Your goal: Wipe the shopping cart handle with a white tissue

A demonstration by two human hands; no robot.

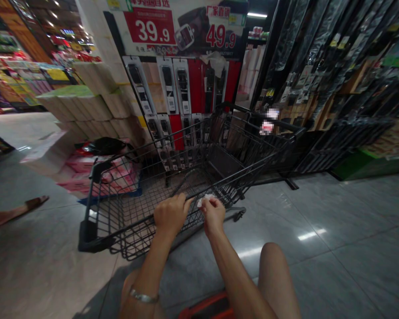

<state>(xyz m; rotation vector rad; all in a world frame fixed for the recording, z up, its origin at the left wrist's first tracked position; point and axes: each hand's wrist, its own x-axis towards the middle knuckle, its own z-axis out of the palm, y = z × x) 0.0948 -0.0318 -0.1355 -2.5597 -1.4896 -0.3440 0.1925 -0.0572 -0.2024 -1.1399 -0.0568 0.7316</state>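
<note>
A black wire shopping cart (133, 230) stands side-on in front of me, and nothing shows inside its basket. My left hand (171, 212) is closed around the cart's near top rail, with a bracelet on that wrist. Just right of it, my right hand (214, 215) pinches a crumpled white tissue (206, 199) against or just above the same rail; I cannot tell whether the tissue touches the metal.
Behind the cart hangs a rack of packaged belts (168, 84) under a price sign (149, 31). Stacked paper packs (83, 104) stand on the left, near another person's sandalled foot (33, 204). Dark hanging goods (295, 88) line the right, above a green bin (362, 166).
</note>
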